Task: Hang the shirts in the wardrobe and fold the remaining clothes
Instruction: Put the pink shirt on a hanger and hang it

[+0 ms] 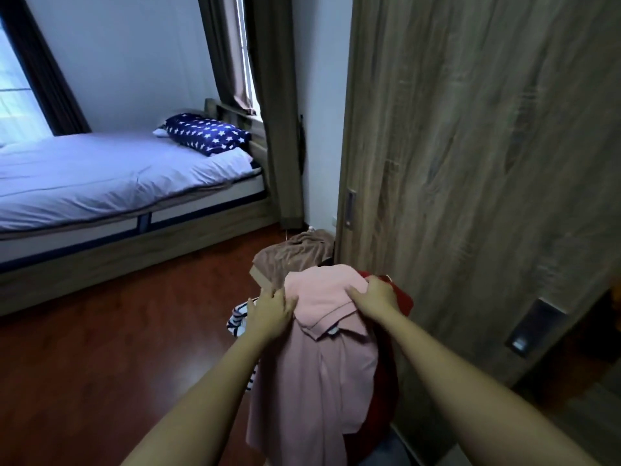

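A pink collared shirt (319, 348) hangs down in front of me, its collar turned toward me. My left hand (268, 309) grips its left upper edge and my right hand (373, 295) grips its right upper edge. A red garment (400, 297) lies behind and under the pink shirt. A striped navy-and-white garment (237, 317) shows beneath my left hand. The wooden wardrobe (470, 163) stands at the right with its sliding doors closed in front of me.
A brown cloth (295, 253) covers a low box or stool beyond the shirts. A bed (100, 176) with a star-patterned pillow (208, 132) stands at the left. Dark wooden floor (117, 348) lies between the bed and me. Curtains (275, 129) hang by the wall.
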Demonstrator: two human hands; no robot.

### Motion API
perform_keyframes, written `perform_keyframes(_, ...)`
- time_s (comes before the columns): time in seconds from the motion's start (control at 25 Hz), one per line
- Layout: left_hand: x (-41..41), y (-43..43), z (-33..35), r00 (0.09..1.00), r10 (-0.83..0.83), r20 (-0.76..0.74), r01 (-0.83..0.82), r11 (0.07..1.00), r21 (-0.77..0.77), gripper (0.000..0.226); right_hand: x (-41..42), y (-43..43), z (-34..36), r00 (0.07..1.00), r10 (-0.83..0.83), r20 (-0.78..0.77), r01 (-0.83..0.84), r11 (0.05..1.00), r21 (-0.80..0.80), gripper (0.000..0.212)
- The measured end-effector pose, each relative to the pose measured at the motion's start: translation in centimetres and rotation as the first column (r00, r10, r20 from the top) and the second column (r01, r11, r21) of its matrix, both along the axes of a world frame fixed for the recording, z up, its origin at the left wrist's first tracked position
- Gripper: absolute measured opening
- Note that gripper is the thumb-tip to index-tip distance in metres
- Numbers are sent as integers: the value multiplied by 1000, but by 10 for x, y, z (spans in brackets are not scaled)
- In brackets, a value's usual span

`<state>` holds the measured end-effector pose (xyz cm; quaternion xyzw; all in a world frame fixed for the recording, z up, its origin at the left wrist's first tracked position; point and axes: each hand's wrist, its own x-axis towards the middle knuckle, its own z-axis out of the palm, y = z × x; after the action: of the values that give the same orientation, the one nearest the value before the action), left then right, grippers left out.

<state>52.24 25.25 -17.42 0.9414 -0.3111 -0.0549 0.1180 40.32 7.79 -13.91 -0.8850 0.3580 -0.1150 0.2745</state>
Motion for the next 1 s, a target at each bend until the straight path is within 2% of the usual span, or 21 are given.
perform_keyframes(0.12, -5, -6, 14, 992, 115, 56, -105, 980, -167, 34, 1, 7, 8, 985, -55, 164, 62, 997, -40, 26)
perform_keyframes(0.2, -13, -9, 22, 962, 252, 101, -215, 934, -287, 30, 0, 17, 23, 953, -62, 295, 66, 998, -4, 21)
perform_keyframes(0.28, -25, -11, 34, 915, 403, 0, -346, 786, -513, 28, -1, 23, 45, 905, -59, 421, 42, 998, 50, 19)
perform_keyframes(0.36, -40, -12, 46, 877, 450, -168, -434, 592, -679, 28, -5, 22, 76, 821, -138, 555, 5, 972, 234, 18)
perform_keyframes(0.4, -45, -11, 50, 869, 450, -206, -446, 532, -720, 29, -9, 20, 93, 769, -199, 607, -29, 938, 345, 17)
perform_keyframes(0.44, -54, -10, 55, 877, 433, -209, -425, 495, -758, 29, -18, 15, 110, 723, -243, 647, -64, 908, 413, 18)
perform_keyframes(0.52, -67, -8, 70, 920, 364, -147, -303, 420, -855, 26, -35, 2, 145, 667, -229, 709, -121, 906, 406, 23)
perform_keyframes(0.64, -111, -10, 114, 985, 168, 22, -31, 306, -952, 26, -79, -13, 206, 543, -143, 827, -175, 945, 278, 29)
perform_keyframes(0.72, -159, -13, 145, 989, 51, 140, 123, 255, -959, 29, -118, -17, 249, 461, -98, 882, -135, 975, 179, 27)
perform_keyframes(0.8, -206, -15, 165, 969, 37, 244, 232, 194, -953, 30, -159, -20, 283, 386, -22, 922, -79, 995, 57, 26)
perform_keyframes(0.84, -226, -17, 172, 971, 26, 237, 231, 149, -961, 30, -184, -23, 296, 345, 29, 938, -72, 997, -5, 27)
perform_keyframes(0.92, -241, -26, 181, 990, -47, 132, 134, 58, -989, 28, -224, -28, 313, 300, 113, 947, -120, 990, -80, 24)
perform_keyframes(0.96, -241, -35, 184, 990, -104, 97, 105, 74, -992, 26, -241, -30, 320, 293, 147, 945, -152, 983, -106, 21)
perform_keyframes(1.0, -241, -45, 187, 981, -172, 84, 110, 144, -984, 35, -255, -31, 326, 295, 174, 939, -172, 977, -127, 20)
